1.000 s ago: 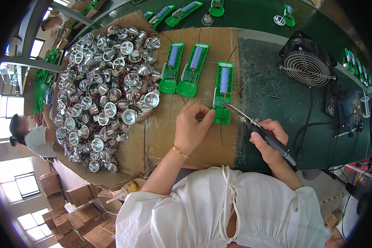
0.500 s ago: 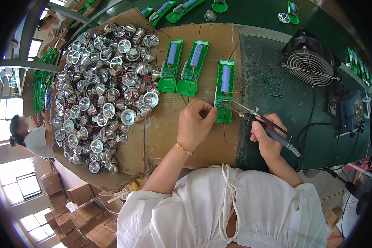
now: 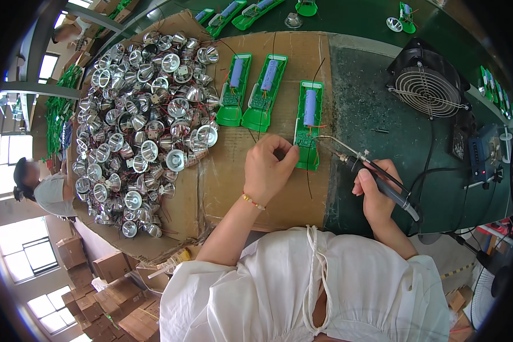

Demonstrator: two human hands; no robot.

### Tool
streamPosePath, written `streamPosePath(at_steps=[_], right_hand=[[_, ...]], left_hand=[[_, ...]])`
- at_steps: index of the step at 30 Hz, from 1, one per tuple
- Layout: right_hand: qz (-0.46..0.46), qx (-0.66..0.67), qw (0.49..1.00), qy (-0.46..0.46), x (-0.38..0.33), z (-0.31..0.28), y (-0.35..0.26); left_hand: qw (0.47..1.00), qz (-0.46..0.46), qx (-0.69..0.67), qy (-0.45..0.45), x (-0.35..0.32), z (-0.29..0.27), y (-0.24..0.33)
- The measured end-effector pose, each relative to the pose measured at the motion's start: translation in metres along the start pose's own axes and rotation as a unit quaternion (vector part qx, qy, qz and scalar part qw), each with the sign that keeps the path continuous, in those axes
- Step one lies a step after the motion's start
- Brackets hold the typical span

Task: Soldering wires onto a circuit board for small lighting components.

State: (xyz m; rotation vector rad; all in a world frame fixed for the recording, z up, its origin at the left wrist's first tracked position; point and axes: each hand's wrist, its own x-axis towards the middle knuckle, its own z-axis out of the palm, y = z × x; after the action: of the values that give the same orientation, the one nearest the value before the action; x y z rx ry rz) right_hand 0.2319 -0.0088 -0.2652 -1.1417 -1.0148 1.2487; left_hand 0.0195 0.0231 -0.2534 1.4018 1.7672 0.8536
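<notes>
My right hand (image 3: 379,191) grips a soldering iron (image 3: 390,191) with a thin metal feed tube (image 3: 339,143) along it. The tube's end is over the right edge of the circuit board (image 3: 306,141) in a green flashlight housing (image 3: 308,161). A purple battery cell (image 3: 310,107) lies in the housing's far part, with thin red and black wires near the board. My left hand (image 3: 271,165) is closed in a pinch at the housing's left edge; what its fingertips hold is hidden. Two similar green housings (image 3: 229,117) (image 3: 257,121) with cells and boards lie left of it.
A heap of silver reflector cups (image 3: 148,151) covers the cardboard (image 3: 233,188) at left. A black fan with a wire grille (image 3: 427,91) stands right on the green mat, a blue soldering station (image 3: 484,157) beyond it. More green housings (image 3: 253,14) lie along the far side. Two people are at left.
The soldering iron and my right hand have shifted a little to the right, drawing the tip back from the board. My left hand stays almost in place.
</notes>
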Motion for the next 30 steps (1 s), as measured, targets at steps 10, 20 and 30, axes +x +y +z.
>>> streamPosePath(at_steps=[10, 20, 30], right_hand=[[-0.009, 0.003, 1.000, -0.004, -0.003, 0.000, 0.001], [-0.017, -0.020, 0.999, -0.019, -0.003, -0.004, -0.003], [-0.045, -0.033, 0.998, -0.030, -0.003, 0.001, -0.004]], left_hand=[[1.000, 0.001, 0.015, 0.006, -0.001, 0.000, 0.000], [0.931, 0.316, 0.180, -0.028, -0.017, -0.015, -0.004], [0.918, 0.322, 0.232, -0.014, -0.015, -0.010, -0.009]])
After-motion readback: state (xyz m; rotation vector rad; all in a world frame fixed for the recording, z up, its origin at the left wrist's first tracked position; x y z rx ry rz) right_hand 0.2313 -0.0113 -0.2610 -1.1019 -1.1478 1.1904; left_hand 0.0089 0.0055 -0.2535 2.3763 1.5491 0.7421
